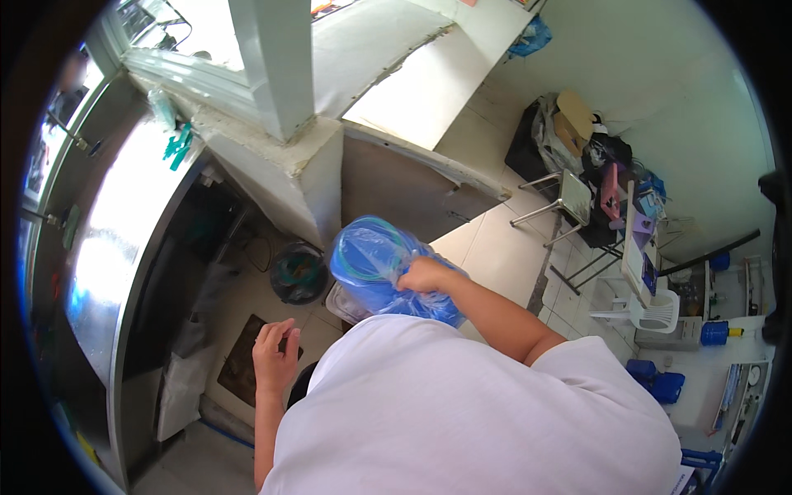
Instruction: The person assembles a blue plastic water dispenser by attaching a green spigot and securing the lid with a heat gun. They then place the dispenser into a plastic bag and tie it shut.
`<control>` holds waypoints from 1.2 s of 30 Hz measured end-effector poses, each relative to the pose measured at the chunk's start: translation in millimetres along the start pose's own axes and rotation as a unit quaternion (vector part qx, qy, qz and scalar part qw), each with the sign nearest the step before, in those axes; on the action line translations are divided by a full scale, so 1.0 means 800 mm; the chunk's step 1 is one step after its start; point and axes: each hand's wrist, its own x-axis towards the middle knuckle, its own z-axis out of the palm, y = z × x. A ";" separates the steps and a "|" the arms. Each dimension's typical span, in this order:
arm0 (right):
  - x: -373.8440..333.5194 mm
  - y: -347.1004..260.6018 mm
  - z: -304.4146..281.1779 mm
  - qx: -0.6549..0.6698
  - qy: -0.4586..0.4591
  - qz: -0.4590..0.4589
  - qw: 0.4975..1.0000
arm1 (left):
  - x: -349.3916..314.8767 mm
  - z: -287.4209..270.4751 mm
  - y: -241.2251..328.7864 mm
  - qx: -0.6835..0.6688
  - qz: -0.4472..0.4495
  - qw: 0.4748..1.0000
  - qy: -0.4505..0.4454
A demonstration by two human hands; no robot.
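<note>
My right hand (427, 274) is closed on the gathered part of a clear plastic bag with bulky, rounded blue contents (367, 257); what is inside I cannot make out. The bag is held in front of my body, beside the end of a low wall. My left hand (276, 355) hangs lower and to the left, fingers loosely bent and apart, with nothing visible in it. Below and left of the bag stands a dark round bin (299, 274) with a black liner. A pale container (345, 305) is partly hidden under the bag.
A shiny metal counter (103, 239) runs along the left, with green strips (178, 147) near its far end. A pillar (272, 66) and low partition (404, 181) rise ahead. To the right are a metal stool (572, 198), a white plastic chair (656, 311) and piled belongings. A dark mat (247, 359) lies on the floor.
</note>
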 end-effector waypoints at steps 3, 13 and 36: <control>-0.001 0.010 0.008 -0.009 0.060 -0.044 0.997 | 0.024 0.013 0.020 0.019 0.033 0.999 -0.023; -0.066 0.161 0.009 0.001 0.085 -0.097 0.992 | 0.177 0.139 0.146 0.037 0.245 0.966 -0.072; 0.082 0.685 -0.009 0.199 0.081 0.287 0.934 | 0.342 0.357 0.238 0.374 0.274 0.750 -0.472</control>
